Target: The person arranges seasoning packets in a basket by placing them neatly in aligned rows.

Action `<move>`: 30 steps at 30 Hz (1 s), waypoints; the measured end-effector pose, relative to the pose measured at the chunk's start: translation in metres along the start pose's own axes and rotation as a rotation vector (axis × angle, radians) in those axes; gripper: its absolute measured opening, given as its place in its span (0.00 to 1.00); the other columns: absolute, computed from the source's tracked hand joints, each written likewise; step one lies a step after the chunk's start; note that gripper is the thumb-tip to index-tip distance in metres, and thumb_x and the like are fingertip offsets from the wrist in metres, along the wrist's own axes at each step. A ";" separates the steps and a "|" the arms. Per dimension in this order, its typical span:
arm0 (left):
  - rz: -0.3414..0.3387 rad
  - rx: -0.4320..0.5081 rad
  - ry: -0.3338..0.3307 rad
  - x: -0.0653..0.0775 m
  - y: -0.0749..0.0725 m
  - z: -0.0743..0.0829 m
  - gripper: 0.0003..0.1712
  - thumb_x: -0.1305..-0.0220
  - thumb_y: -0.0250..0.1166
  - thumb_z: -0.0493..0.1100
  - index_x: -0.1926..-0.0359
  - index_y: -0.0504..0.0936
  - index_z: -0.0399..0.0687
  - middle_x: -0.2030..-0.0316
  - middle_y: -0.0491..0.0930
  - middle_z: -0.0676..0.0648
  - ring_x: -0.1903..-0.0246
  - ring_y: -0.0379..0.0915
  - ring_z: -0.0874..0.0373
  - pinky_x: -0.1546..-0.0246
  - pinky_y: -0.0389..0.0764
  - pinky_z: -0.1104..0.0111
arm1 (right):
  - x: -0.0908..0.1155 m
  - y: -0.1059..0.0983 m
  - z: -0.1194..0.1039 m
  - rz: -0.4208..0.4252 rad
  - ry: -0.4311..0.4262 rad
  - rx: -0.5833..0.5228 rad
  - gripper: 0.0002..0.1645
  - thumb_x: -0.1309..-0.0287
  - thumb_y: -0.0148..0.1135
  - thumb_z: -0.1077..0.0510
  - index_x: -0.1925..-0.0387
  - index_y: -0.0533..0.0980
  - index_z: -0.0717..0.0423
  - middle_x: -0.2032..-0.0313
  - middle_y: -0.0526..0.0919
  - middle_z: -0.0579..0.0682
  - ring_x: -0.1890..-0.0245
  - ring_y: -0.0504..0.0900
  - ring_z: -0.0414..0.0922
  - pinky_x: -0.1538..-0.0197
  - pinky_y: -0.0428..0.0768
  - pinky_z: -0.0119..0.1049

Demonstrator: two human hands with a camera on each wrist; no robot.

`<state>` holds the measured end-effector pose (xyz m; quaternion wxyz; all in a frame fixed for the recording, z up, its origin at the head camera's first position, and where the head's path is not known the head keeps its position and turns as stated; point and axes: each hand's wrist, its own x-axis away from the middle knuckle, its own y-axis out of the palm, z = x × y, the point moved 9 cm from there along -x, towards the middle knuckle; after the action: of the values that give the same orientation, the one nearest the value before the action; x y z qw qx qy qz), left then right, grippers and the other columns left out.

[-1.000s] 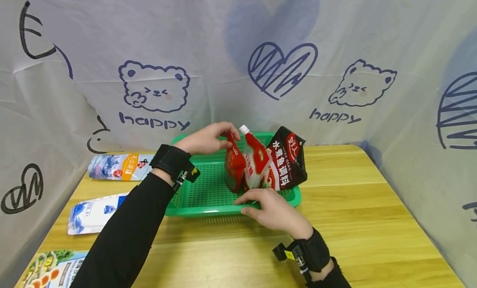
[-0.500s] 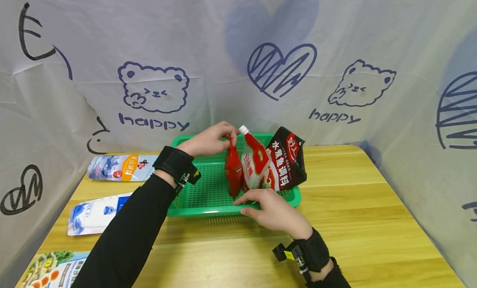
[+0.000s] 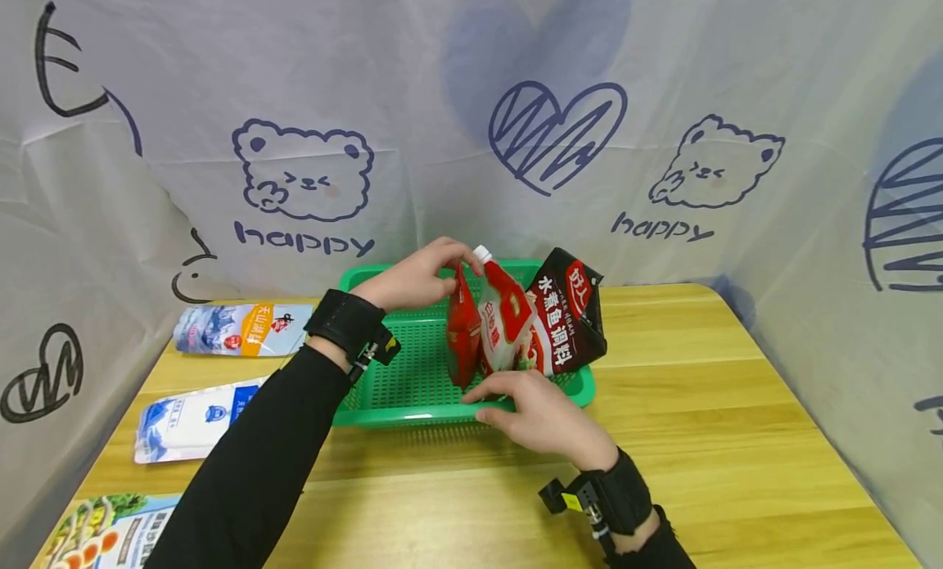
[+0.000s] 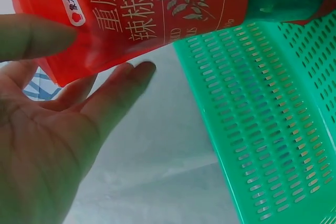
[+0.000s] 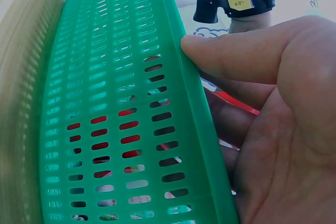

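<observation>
My left hand (image 3: 416, 276) pinches the top corner of a red dried-chilli packet (image 3: 462, 336), thumb on its printed face and fingers behind, as the left wrist view shows. The packet stands upright within the green plastic basket (image 3: 401, 415). Right beside it leans a red-and-white spouted pouch (image 3: 501, 331) with a white cap, then a black seasoning packet (image 3: 570, 307) tilted over the basket's right end. My right hand (image 3: 541, 413) grips the basket's near rim, thumb outside (image 5: 231, 53) and fingers over the inner side. Through the slots of the basket wall (image 5: 126, 103), red and white packaging shows.
On the wooden table (image 3: 700, 438), left of the basket, lie a blue-and-orange salt pouch (image 3: 243, 330), a white-and-blue pouch (image 3: 191, 422) and a food-picture packet (image 3: 110, 536), partly behind the left sleeve. A white cloth (image 3: 427, 102) with drawings hangs behind and at the sides.
The red packet has swung more upright, its lower end shifting slightly nearer me, and my left fingers have edged right towards the white cap. My right hand has stayed on the rim.
</observation>
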<state>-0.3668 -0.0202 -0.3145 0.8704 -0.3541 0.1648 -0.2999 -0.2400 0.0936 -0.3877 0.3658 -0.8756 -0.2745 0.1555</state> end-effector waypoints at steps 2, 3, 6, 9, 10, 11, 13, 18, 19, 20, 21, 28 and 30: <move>0.005 -0.004 -0.003 0.002 -0.002 0.000 0.25 0.29 0.49 0.27 0.36 0.78 0.46 0.33 0.64 0.40 0.41 0.64 0.42 0.47 0.74 0.55 | -0.001 0.000 -0.001 -0.002 -0.001 -0.001 0.14 0.30 0.66 0.60 0.46 0.86 0.50 0.50 0.89 0.43 0.56 0.85 0.40 0.54 0.81 0.37; 0.010 -0.005 -0.005 0.004 -0.004 0.001 0.27 0.29 0.49 0.27 0.34 0.77 0.48 0.32 0.63 0.40 0.39 0.64 0.42 0.45 0.74 0.55 | -0.001 0.000 -0.001 -0.002 0.001 0.000 0.14 0.30 0.66 0.60 0.46 0.86 0.49 0.50 0.89 0.43 0.56 0.85 0.40 0.54 0.81 0.37; 0.035 0.013 -0.009 0.011 -0.009 0.003 0.31 0.29 0.50 0.28 0.30 0.74 0.51 0.29 0.60 0.41 0.34 0.63 0.43 0.44 0.75 0.54 | -0.002 0.000 -0.001 -0.006 0.003 0.000 0.14 0.29 0.65 0.59 0.46 0.86 0.49 0.49 0.88 0.43 0.55 0.85 0.40 0.53 0.81 0.38; 0.080 0.047 -0.009 0.020 -0.018 0.006 0.30 0.28 0.53 0.29 0.27 0.71 0.49 0.27 0.59 0.41 0.29 0.61 0.41 0.38 0.76 0.52 | -0.001 -0.001 -0.001 -0.001 0.005 0.003 0.14 0.29 0.66 0.59 0.46 0.86 0.49 0.49 0.88 0.43 0.54 0.85 0.41 0.52 0.81 0.39; 0.101 0.054 -0.006 0.024 -0.022 0.007 0.30 0.28 0.54 0.30 0.27 0.70 0.48 0.27 0.59 0.41 0.28 0.61 0.41 0.36 0.75 0.51 | -0.001 -0.002 -0.001 0.000 0.006 0.003 0.14 0.29 0.66 0.58 0.46 0.86 0.49 0.49 0.88 0.43 0.53 0.85 0.42 0.51 0.81 0.39; 0.122 0.050 -0.001 0.028 -0.026 0.009 0.30 0.28 0.56 0.30 0.27 0.70 0.47 0.28 0.60 0.41 0.28 0.60 0.41 0.34 0.74 0.50 | -0.001 -0.002 0.000 0.004 0.006 0.004 0.14 0.30 0.66 0.58 0.46 0.86 0.49 0.49 0.88 0.43 0.52 0.85 0.43 0.49 0.82 0.40; 0.167 0.045 0.015 0.038 -0.033 0.012 0.29 0.27 0.58 0.32 0.27 0.69 0.45 0.27 0.60 0.40 0.27 0.60 0.38 0.31 0.71 0.48 | 0.000 -0.003 0.000 0.012 0.008 0.008 0.13 0.30 0.66 0.58 0.46 0.86 0.48 0.49 0.88 0.42 0.51 0.85 0.43 0.47 0.82 0.42; 0.290 0.003 0.066 0.069 -0.054 0.019 0.30 0.28 0.60 0.32 0.28 0.68 0.40 0.27 0.60 0.39 0.28 0.60 0.40 0.31 0.70 0.46 | 0.002 -0.002 0.003 0.022 0.021 0.002 0.13 0.31 0.67 0.58 0.47 0.86 0.47 0.50 0.89 0.42 0.51 0.85 0.43 0.47 0.83 0.47; 0.316 -0.009 0.074 0.076 -0.058 0.019 0.30 0.28 0.60 0.31 0.27 0.68 0.39 0.26 0.60 0.38 0.28 0.60 0.41 0.30 0.69 0.46 | 0.003 -0.002 0.004 0.023 0.022 -0.001 0.13 0.31 0.67 0.58 0.47 0.86 0.47 0.50 0.89 0.42 0.51 0.85 0.43 0.47 0.83 0.48; 0.343 -0.023 0.079 0.083 -0.063 0.019 0.30 0.28 0.60 0.30 0.28 0.68 0.38 0.26 0.60 0.38 0.28 0.59 0.42 0.31 0.69 0.45 | 0.003 -0.001 0.004 0.022 0.024 -0.005 0.13 0.31 0.67 0.58 0.47 0.86 0.47 0.50 0.89 0.42 0.51 0.85 0.44 0.47 0.83 0.48; 0.366 -0.038 0.082 0.091 -0.068 0.018 0.30 0.28 0.60 0.30 0.28 0.68 0.38 0.26 0.60 0.38 0.27 0.58 0.42 0.31 0.69 0.45 | 0.003 -0.001 0.004 0.021 0.024 -0.006 0.13 0.31 0.67 0.58 0.47 0.86 0.47 0.50 0.88 0.42 0.50 0.85 0.44 0.47 0.83 0.48; 0.576 -0.085 -0.004 0.148 -0.109 -0.013 0.32 0.28 0.60 0.31 0.26 0.65 0.36 0.25 0.56 0.35 0.26 0.54 0.38 0.30 0.62 0.37 | 0.001 0.001 0.003 0.017 0.026 0.002 0.13 0.31 0.67 0.57 0.47 0.86 0.45 0.50 0.88 0.40 0.53 0.84 0.42 0.50 0.81 0.40; 0.652 -0.085 -0.055 0.165 -0.120 -0.029 0.34 0.28 0.61 0.33 0.24 0.63 0.36 0.24 0.55 0.35 0.25 0.52 0.37 0.30 0.61 0.36 | 0.001 0.002 0.002 0.015 0.024 0.003 0.13 0.31 0.67 0.57 0.47 0.86 0.44 0.50 0.88 0.40 0.53 0.84 0.40 0.50 0.80 0.38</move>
<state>-0.3037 -0.2091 -0.2613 0.9092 -0.3265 0.2582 0.0112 -0.2397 0.0940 -0.3904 0.3691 -0.8789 -0.2633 0.1482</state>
